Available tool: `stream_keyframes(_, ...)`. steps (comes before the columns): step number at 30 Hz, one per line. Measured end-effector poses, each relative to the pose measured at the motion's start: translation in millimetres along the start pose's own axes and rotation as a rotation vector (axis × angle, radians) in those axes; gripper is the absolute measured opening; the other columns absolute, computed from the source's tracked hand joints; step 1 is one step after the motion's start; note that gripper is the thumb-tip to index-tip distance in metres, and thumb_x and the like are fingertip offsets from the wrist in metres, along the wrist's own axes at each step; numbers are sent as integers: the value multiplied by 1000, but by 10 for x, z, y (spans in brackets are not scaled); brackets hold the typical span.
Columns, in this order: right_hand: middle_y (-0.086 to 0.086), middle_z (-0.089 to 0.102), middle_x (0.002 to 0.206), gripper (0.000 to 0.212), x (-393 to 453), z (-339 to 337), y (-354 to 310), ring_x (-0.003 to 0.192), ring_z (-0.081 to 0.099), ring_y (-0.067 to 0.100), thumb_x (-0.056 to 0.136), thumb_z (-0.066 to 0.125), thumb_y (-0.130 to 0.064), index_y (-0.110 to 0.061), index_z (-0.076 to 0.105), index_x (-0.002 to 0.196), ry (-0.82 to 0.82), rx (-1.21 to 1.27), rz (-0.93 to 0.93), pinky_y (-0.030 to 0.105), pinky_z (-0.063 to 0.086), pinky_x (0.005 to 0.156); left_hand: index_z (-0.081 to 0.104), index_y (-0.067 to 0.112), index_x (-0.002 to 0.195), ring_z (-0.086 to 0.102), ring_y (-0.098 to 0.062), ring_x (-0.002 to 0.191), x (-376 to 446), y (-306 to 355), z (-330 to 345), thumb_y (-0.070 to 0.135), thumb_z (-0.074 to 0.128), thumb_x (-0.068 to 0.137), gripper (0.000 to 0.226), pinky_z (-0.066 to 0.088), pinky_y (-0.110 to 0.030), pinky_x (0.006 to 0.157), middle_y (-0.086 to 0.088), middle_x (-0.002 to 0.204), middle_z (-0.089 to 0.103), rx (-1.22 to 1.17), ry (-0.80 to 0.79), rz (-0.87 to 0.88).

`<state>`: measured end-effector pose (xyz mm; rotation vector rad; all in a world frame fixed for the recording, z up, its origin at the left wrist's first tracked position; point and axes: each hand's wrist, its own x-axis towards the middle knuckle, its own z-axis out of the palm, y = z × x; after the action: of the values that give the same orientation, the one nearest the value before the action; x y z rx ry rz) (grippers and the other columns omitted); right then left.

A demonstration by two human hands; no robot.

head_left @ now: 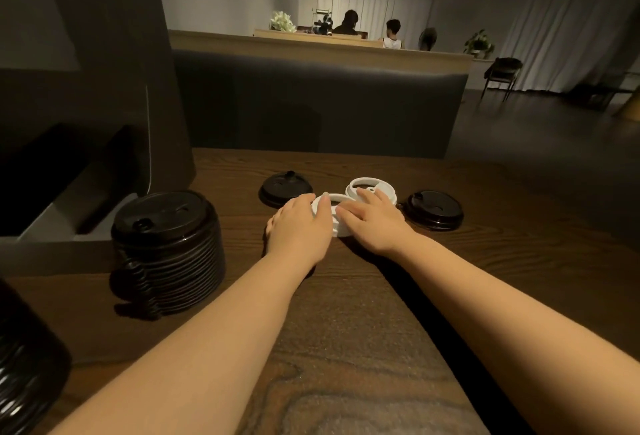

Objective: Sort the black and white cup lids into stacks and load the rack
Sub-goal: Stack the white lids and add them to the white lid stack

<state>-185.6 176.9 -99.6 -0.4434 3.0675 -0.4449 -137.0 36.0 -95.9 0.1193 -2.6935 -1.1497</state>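
A short stack of white lids (337, 227) sits mid-table. My left hand (299, 227) grips its left side and my right hand (372, 223) lies on its right side. Just behind it a single white lid (367, 185) rests on the table, touched by my right fingertips. One black lid (282, 189) lies to the left of it and another black lid (434, 209) to the right. A tall stack of black lids (169, 247) stands at the left. A second black stack (24, 365) shows at the bottom-left corner.
The wooden table (346, 348) stretches toward me. A dark rack or tray (69, 192) sits at the far left edge. Behind the table runs a dark bench back (311, 99). Two people sit far off at a counter.
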Motion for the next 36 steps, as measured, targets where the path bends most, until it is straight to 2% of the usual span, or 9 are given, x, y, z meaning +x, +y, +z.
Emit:
stream_keyframes(4,3,40,146,47,-481,-61,-89,136,30,22,98,35,-47,-26,46,138,78,52,-72,44,27,112,38,27,145,36,-25,137,-125,-17,-60,49,33,99,51,33,-45,111,0,147,43,-27,-129,4)
stream_keyframes(9,-1,57,99,36,-1002,-172,-206,90,50,14,95,45,-47,-14,58,103,129,106,-84,32,44,80,49,19,138,41,-27,133,-272,211,-106,45,20,103,52,25,-45,114,-6,142,50,4,-304,-42)
stream_keyframes(14,7,63,83,40,-1217,-173,-269,81,58,21,97,44,-39,-6,63,84,256,556,38,37,45,75,46,22,141,37,-26,137,-493,183,-179,54,17,101,59,25,-44,114,-3,145,46,-15,-410,-14)
stream_keyframes(18,-14,61,106,18,-1134,-149,-124,100,58,9,95,52,-34,-23,62,106,392,639,117,31,48,88,59,36,125,44,-19,129,-616,94,-217,76,32,85,62,20,-46,116,11,128,60,-68,-468,70)
stream_keyframes(23,-14,41,146,38,-1085,-182,62,138,31,8,100,43,-37,-29,52,136,80,355,26,32,27,112,57,46,117,45,-16,127,-656,33,-259,68,48,80,44,21,-52,115,19,120,59,179,-519,297)
stream_keyframes(26,-4,62,121,36,-1100,-249,130,113,52,15,99,40,-41,-24,67,117,177,77,45,33,44,93,61,36,109,56,-7,102,-617,4,-354,54,60,84,31,44,-40,100,20,103,59,30,-498,217)
stream_keyframes(28,-2,58,104,36,-1124,-278,173,102,49,15,96,46,-44,-21,66,115,303,-2,66,28,42,83,58,32,113,52,-6,105,-625,-13,-368,43,66,85,32,44,-32,98,19,105,53,-14,-433,170)
stream_keyframes(30,0,50,127,45,-1130,-267,218,123,38,16,94,51,-44,-22,54,132,304,107,74,29,33,98,55,31,118,49,-9,115,-628,-29,-350,42,68,84,38,42,-32,101,15,117,53,-31,-397,162)
stream_keyframes(36,-9,12,159,76,-1120,-276,247,146,10,14,87,55,-56,-34,20,150,-63,305,65,41,18,117,43,27,140,42,-13,132,-651,-31,-286,52,51,92,54,37,-37,109,9,141,47,-9,-411,194)
